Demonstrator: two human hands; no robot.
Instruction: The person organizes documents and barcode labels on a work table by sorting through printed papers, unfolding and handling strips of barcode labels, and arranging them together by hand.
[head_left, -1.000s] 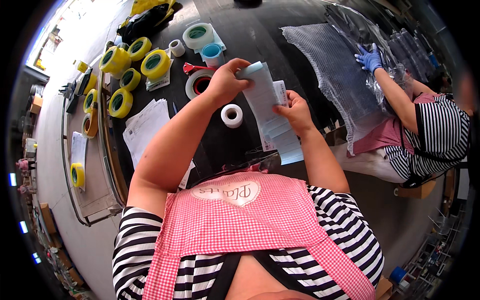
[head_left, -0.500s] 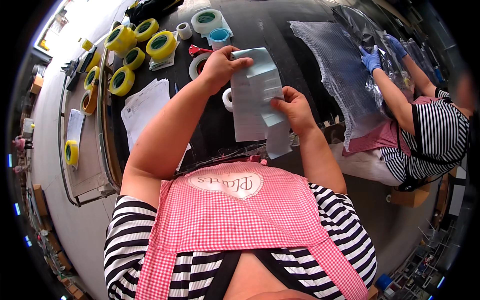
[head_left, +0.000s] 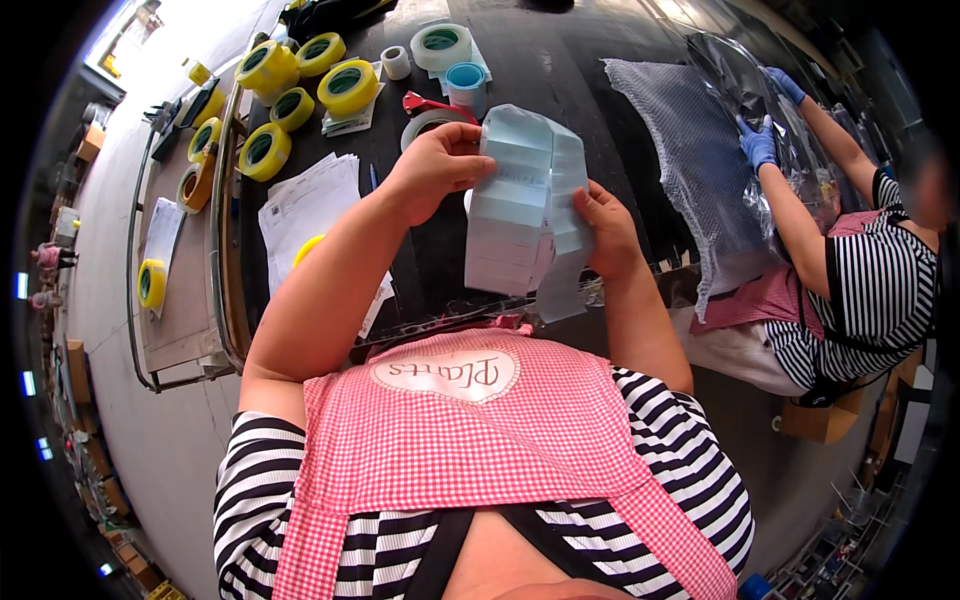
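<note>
A long strip of pale blue and white labels (head_left: 512, 205) hangs folded over in front of me, above the near part of the dark table. Its left edge is pinched between the thumb and fingers of my left hand (head_left: 440, 170). On the other side, my right hand (head_left: 608, 228) grips the strip's right edge, and the loose tail hangs below it. Just beyond my left hand lie a roll of tape (head_left: 425, 124) with a red tape dispenser (head_left: 425, 103) and a blue-cored roll (head_left: 466, 84). The strip hides part of a white roll behind it.
Yellow tape rolls (head_left: 348, 90) crowd the table's far left, near printed papers (head_left: 315, 205) and a blue pen (head_left: 373, 177). A metal-railed cart (head_left: 135, 300) stands left. At right, a co-worker's blue-gloved hand (head_left: 758, 145) rests on clear plastic beside bubble wrap (head_left: 670, 150).
The label strip has opened out into a wider loop, with its printed panels now facing me. My right hand has shifted slightly right and down. The view has turned a little left.
</note>
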